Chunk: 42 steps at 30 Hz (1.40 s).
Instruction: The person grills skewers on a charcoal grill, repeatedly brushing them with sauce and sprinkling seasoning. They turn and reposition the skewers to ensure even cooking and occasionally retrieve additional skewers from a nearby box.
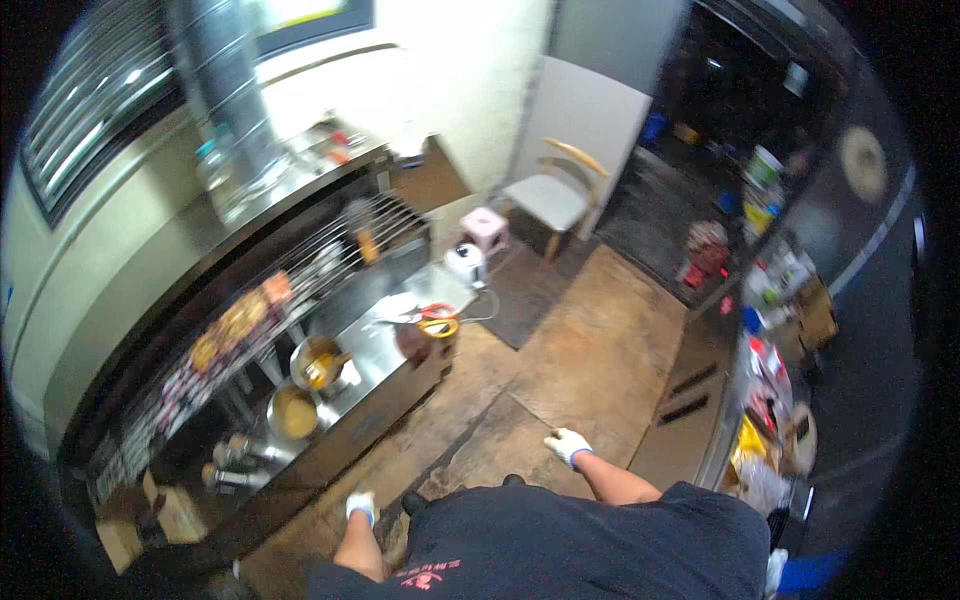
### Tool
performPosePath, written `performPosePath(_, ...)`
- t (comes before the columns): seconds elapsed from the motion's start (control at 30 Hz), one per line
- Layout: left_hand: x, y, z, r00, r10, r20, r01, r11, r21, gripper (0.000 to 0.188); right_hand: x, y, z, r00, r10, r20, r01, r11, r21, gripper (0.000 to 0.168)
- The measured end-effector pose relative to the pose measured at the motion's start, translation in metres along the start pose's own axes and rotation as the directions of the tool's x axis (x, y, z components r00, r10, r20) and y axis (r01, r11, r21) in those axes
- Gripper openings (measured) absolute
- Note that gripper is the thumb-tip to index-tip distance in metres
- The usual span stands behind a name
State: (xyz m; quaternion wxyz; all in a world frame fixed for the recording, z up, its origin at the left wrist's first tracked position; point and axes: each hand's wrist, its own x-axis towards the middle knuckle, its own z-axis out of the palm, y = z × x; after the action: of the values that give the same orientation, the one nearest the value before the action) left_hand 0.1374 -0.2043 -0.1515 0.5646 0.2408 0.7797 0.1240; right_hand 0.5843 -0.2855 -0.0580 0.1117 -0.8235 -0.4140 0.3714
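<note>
My left hand (pixel 360 506), in a white glove with a blue cuff, hangs low beside the front of a metal counter (pixel 360 375). Its fingers are blurred, and I see nothing clearly held. Over the brown floor (pixel 592 330), my right hand (pixel 570 444) wears a matching glove with the fingers partly curled. A thin dark line meets its fingertips; whether it is a held rod or a floor seam is unclear. On the counter near my left side stand a metal pot (pixel 319 365) with an orange utensil and another pot (pixel 294 412) of yellowish contents.
Scissors (pixel 439 322) with orange and yellow handles and a white appliance (pixel 466 264) sit at the counter's far end. Beyond are a pink stool (pixel 484 229) and a chair (pixel 551 199). A wire rack (pixel 330 274) runs along the back. Bags and a cardboard box (pixel 814 319) line the right.
</note>
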Motion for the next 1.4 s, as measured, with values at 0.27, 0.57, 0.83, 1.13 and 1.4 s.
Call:
performPosePath(0.27,-0.049,0.063,0.049,0.947,0.28,-0.154,-0.291,0.955,-0.054,0.031,0.0,0.158,-0.002,0.85,0.255,0.46,-0.038,0.902,-0.43,0.047)
performPosePath(0.57,-0.125,0.224,0.026,0.396,0.778,-0.488,-0.639,0.615,0.462,0.036,0.025,0.205,-0.014,0.78,0.425,0.459,-0.243,0.882,-0.404,0.043)
performPosePath(0.83,-0.089,0.305,-0.015,0.449,0.742,-0.498,-0.296,0.649,0.701,0.039,0.086,0.069,-0.028,0.85,0.352,0.392,-0.503,0.765,0.402,0.023)
performPosePath(1.13,-0.057,0.316,-0.023,0.501,0.706,-0.5,-0.262,0.675,0.69,0.03,0.112,-0.036,-0.031,0.863,0.348,0.367,-0.44,0.874,0.206,0.025)
performPosePath(1.4,-0.062,0.319,-0.022,0.317,0.803,-0.505,-0.363,0.594,0.718,0.026,0.149,-0.086,-0.047,0.816,0.365,0.449,-0.427,0.903,0.043,0.03)
